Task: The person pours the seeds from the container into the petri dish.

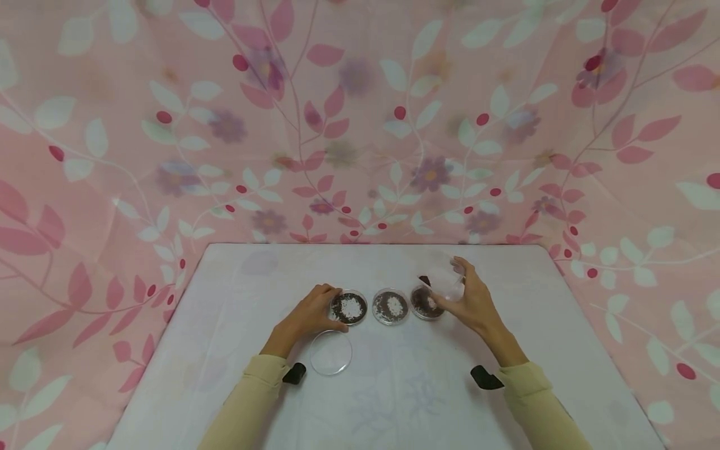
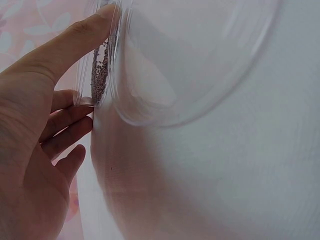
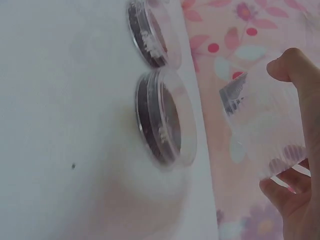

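Note:
Three round clear petri dishes with dark, soil-like grains and white bits stand in a row on the white table. My left hand (image 1: 309, 312) grips the left petri dish (image 1: 350, 308) by its rim, thumb on the near side and fingers on the far side. The middle petri dish (image 1: 390, 306) is untouched. Over the right petri dish (image 1: 425, 304), my right hand (image 1: 471, 301) holds a tilted clear plastic container (image 3: 270, 120) between thumb and fingers. Dark material (image 3: 232, 94) sits in one corner of that container. What it is cannot be made out.
A clear round lid or shallow dish (image 1: 330, 353) lies in front of the left petri dish, close to my left wrist. The white table (image 1: 394, 400) ends at a pink floral cloth (image 1: 360, 125) behind and at both sides. One dark speck (image 3: 73, 166) lies on the tabletop.

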Demonstrator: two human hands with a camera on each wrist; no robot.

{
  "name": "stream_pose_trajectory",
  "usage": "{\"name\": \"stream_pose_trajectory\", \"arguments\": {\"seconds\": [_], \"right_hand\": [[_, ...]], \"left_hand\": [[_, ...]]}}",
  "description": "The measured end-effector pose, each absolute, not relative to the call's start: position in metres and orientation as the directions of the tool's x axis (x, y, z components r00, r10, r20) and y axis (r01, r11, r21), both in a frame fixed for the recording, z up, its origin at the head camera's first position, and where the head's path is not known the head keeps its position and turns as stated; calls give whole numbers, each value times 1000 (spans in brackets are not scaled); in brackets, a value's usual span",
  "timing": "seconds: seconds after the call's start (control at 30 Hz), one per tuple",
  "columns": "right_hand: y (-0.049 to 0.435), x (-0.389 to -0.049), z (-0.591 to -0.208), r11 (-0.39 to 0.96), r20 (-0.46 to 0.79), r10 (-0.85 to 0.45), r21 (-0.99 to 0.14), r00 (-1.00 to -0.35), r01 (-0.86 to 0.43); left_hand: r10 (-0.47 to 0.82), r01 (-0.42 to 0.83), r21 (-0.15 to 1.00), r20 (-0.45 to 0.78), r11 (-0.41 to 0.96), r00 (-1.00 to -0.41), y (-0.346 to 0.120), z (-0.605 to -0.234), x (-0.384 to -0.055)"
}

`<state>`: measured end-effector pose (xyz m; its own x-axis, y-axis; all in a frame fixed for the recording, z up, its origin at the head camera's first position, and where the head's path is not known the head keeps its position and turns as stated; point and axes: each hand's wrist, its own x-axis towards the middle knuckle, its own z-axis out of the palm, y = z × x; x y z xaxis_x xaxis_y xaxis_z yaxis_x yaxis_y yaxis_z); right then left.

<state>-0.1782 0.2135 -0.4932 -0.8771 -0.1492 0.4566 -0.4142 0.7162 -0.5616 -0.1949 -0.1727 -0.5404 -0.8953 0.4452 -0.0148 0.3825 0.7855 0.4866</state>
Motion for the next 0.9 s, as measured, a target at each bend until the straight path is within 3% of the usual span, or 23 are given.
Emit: {"name": "stream_pose_trajectory", "arguments": {"seconds": [0.47,0.9], "right_hand": [[258,-158,-518,650,401,56,-710,-915,-272],[286,-141,-537,664,341,154,-731,-927,-159]], "left_hand": [[439,377,468,-27,799,-898,-172,-540,-195],[438,380,476,-12,793,-899,-171,-542,-196]]}}
